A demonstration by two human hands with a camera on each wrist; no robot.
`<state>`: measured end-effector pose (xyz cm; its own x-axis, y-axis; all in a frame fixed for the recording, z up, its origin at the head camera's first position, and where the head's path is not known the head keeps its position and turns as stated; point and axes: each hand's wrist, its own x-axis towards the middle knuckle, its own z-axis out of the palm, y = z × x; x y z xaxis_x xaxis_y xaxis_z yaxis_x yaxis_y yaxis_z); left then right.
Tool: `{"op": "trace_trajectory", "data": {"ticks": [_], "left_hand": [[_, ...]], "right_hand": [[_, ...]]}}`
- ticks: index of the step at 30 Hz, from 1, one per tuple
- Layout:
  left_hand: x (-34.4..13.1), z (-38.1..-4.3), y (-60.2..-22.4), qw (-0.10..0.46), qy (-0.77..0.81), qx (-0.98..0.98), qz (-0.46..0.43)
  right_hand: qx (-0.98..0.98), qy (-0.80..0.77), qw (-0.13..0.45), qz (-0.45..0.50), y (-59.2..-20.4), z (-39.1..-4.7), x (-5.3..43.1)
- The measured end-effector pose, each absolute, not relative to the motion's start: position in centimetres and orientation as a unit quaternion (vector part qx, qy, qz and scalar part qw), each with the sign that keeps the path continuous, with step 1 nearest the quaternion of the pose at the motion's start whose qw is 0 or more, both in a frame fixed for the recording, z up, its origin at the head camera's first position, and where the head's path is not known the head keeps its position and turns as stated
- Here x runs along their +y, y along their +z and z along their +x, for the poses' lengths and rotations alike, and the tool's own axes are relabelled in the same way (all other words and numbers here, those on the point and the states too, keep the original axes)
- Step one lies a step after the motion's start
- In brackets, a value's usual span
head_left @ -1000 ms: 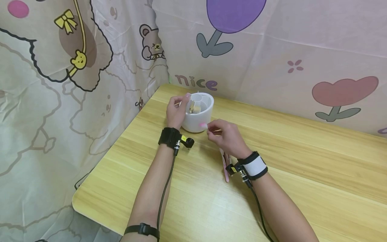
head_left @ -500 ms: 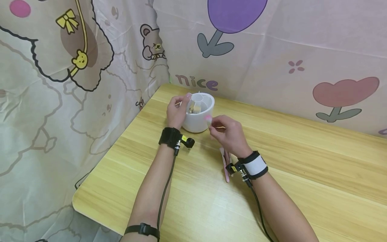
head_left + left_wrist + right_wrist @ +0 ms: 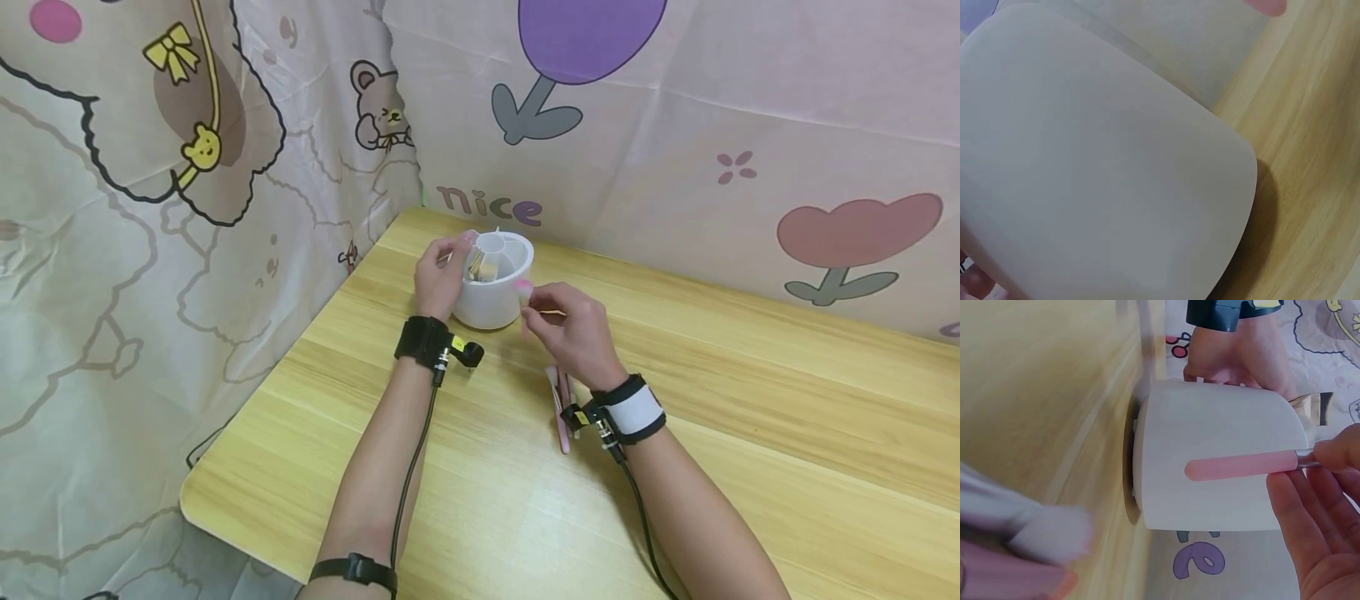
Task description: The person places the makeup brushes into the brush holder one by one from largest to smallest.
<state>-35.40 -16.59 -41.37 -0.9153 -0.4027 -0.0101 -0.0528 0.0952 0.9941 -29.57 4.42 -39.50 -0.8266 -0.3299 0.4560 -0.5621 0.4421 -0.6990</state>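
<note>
A white round divided organizer stands near the back of the table, and my left hand holds its left side, thumb at the rim. In front of its right side, my right hand pinches a makeup brush by its silver ferrule. This brush has a pink handle, which points down in front of the organizer's wall, and its pink and white bristles face up. Inside the organizer are a beige brush and gold-coloured pieces. The organizer's white wall fills most of the left wrist view.
Several pink-handled brushes lie on the wooden table below my right wrist; some show blurred in the right wrist view. Printed cloth hangs behind and to the left. Cables run along both forearms.
My right hand has moved slightly up and right, and the brush has turned from lying sideways to bristles up. My left hand stays on the organizer.
</note>
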Motion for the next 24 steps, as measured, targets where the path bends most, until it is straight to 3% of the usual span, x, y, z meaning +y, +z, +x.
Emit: {"op": "trace_trajectory", "data": {"ticks": [24], "left_hand": [[-16.44, -35.33, -41.42, 0.142, -0.659, -0.723, 0.152]], "right_hand": [[-0.807, 0.498, 0.182, 0.261, -39.3, -29.87, 4.21]]}}
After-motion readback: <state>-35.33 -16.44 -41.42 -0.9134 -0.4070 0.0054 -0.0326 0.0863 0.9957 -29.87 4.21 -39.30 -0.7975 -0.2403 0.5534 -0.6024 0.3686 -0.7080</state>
